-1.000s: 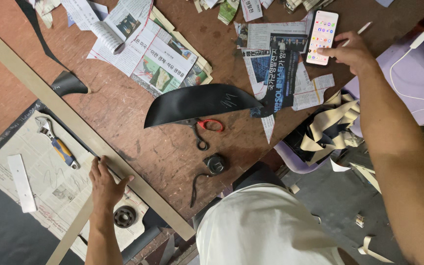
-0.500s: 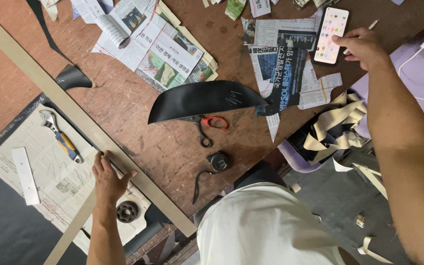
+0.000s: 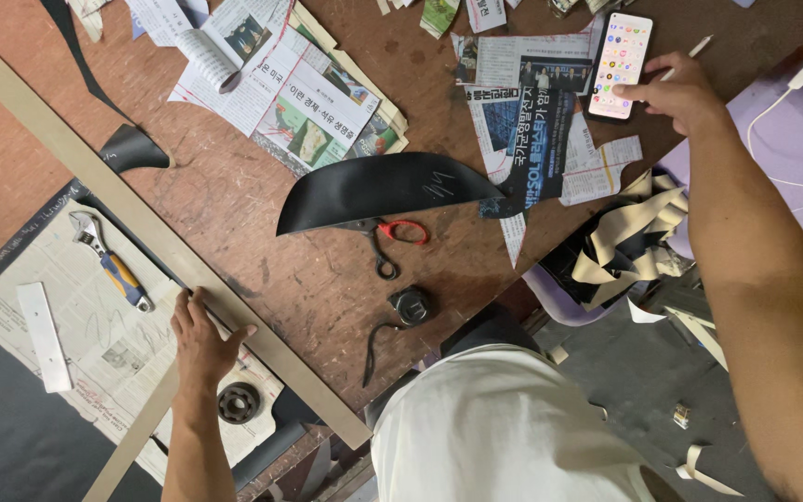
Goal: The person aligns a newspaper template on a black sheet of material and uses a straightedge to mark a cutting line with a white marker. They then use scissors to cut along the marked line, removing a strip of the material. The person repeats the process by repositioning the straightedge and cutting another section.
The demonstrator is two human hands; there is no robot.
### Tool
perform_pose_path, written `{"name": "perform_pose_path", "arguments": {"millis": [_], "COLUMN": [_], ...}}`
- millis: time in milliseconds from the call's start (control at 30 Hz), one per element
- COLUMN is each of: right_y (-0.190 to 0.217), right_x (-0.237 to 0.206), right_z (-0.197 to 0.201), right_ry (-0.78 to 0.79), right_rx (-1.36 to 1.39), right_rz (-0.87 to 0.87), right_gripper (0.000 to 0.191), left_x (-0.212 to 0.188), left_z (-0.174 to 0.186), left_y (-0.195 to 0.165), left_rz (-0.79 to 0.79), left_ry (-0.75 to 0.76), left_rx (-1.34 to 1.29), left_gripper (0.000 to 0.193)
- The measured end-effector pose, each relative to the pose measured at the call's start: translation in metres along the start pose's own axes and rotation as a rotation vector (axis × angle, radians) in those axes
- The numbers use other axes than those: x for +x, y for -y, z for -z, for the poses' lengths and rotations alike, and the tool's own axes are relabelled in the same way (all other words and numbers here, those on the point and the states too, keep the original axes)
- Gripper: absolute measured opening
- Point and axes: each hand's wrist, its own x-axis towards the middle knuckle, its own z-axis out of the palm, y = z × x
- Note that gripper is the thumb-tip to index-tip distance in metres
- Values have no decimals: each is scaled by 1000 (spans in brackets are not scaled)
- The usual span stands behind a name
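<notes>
My left hand (image 3: 203,340) lies flat, fingers apart, on a long beige strip (image 3: 95,172) that runs diagonally across the brown table (image 3: 318,279). It holds nothing. My right hand (image 3: 682,91) reaches to the far right, fingers curled, its thumb touching the edge of a lit smartphone (image 3: 620,63) that lies on newspaper. A thin white stick (image 3: 700,45) pokes out past the fingers; I cannot tell whether the hand holds it. A curved black leather piece (image 3: 378,186) lies mid-table over red-handled scissors (image 3: 403,232).
An adjustable wrench (image 3: 111,262), a white ruler strip (image 3: 45,335) and a dark round wheel (image 3: 238,402) lie on paper near my left hand. A tape measure (image 3: 413,305) sits at the table's edge. Newspapers (image 3: 299,88) lie beyond, with beige and black scraps (image 3: 620,244) at the right.
The view has drifted a little. Both hands stay where they were, the left on the strip and the right at the phone.
</notes>
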Motion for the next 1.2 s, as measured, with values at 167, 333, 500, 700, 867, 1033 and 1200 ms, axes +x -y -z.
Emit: {"name": "perform_pose_path", "arguments": {"millis": [167, 333, 500, 700, 867, 1033, 1200], "right_y": [5, 11, 13, 12, 12, -2, -9], "right_x": [-2, -1, 3, 3, -8, -27, -31], "right_z": [0, -6, -11, -10, -5, -10, -21], "right_ry": [1, -38, -51, -50, -15, -139, -285], "right_rx": [41, 40, 45, 67, 130, 371, 391], "right_rz": [-22, -52, -46, -45, -9, 121, 34], "right_gripper": [66, 71, 61, 53, 44, 42, 26], "left_x": [-1, -1, -1, -1, -3, -3, -6], "left_z": [-1, -2, 0, -1, -4, -7, -14], "left_y": [1, 1, -2, 0, 5, 9, 20], "left_rz": [30, 19, 17, 16, -36, -28, -78], "left_ry": [25, 27, 18, 6, -9, 0, -48], "left_rx": [4, 21, 22, 15, 25, 12, -48], "left_gripper": [111, 111, 108, 111, 110, 110, 107]}}
